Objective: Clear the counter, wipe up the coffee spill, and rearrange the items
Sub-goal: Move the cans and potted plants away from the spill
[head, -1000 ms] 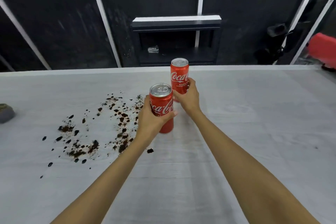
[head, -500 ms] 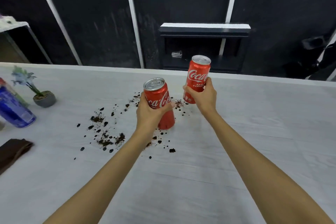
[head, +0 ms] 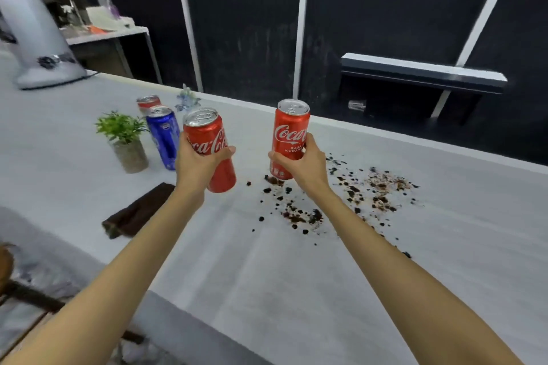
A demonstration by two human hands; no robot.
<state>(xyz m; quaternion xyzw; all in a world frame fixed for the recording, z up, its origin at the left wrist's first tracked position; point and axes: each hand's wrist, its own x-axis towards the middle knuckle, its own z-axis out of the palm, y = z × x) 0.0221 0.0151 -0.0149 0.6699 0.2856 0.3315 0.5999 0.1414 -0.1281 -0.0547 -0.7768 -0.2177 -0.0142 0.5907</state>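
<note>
Pale grey counter [head: 267, 290] before a black wall [head: 243, 24]: two cola cans held in the air by the coffee spill [head: 299, 215].
Left hand [head: 197, 163] clasped the first red can [head: 207, 139], tilted, in the air just left of the spill; right hand [head: 308, 166] clasped the second red can [head: 289, 133], nearly upright, above the spill's left edge, fingers curled round its lower half; neither can touched the counter; the spill's dark grounds lay scattered on the counter on both sides of the right forearm; left of the spill a folded brown cloth [head: 139, 210] lay flat; farther left stood a blue can [head: 164, 139] and a small potted plant [head: 126, 142], just beside each other, a third red can [head: 148, 102] behind them; well left of the spill stood a white machine [head: 32, 38].
</note>
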